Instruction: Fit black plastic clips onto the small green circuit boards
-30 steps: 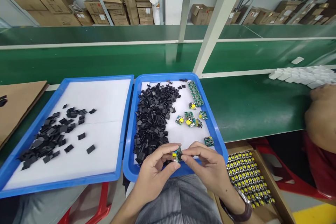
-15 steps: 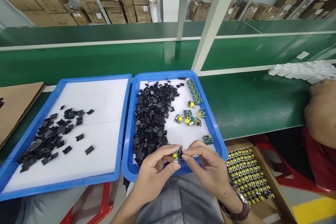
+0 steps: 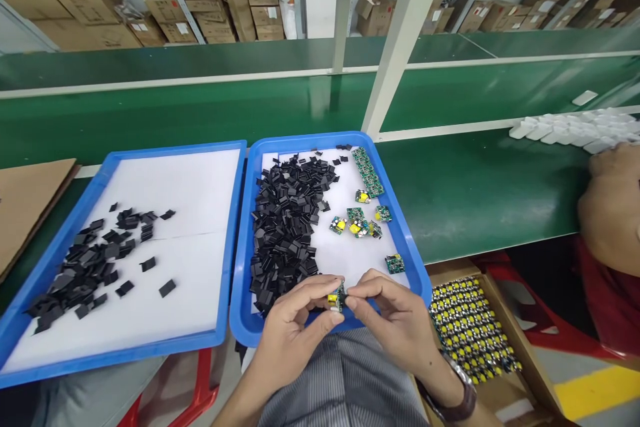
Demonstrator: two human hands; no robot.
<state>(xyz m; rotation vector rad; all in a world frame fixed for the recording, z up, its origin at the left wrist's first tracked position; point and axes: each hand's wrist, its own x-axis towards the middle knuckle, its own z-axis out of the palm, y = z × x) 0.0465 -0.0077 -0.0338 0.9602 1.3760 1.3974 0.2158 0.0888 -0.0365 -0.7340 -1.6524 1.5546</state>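
Observation:
My left hand (image 3: 299, 320) pinches a small green circuit board (image 3: 339, 296) with a yellow component, held up over the front edge of the right blue tray (image 3: 240, 307). My right hand (image 3: 395, 320) is closed at the board's right side, thumb and forefinger on a small black piece that touches the board and is mostly hidden by the fingertips. Beyond my hands, a heap of folded black pieces (image 3: 285, 227) covers the tray's left half. Several loose circuit boards (image 3: 357, 223) and a panel of joined green boards (image 3: 367, 172) lie on its white lining.
A second blue tray (image 3: 233, 213) with fewer black pieces (image 3: 95, 257) stands at left, beside cardboard (image 3: 33, 200). A carton (image 3: 543, 373) at lower right holds rows of yellow-topped boards (image 3: 473, 327). A person (image 3: 613, 213) sits at right near white parts (image 3: 575, 130). A slanted post (image 3: 395, 47) rises behind.
The board in my left hand has turned slightly, showing more edge-on. My right fingers stay at its side. The whole view has shifted a little.

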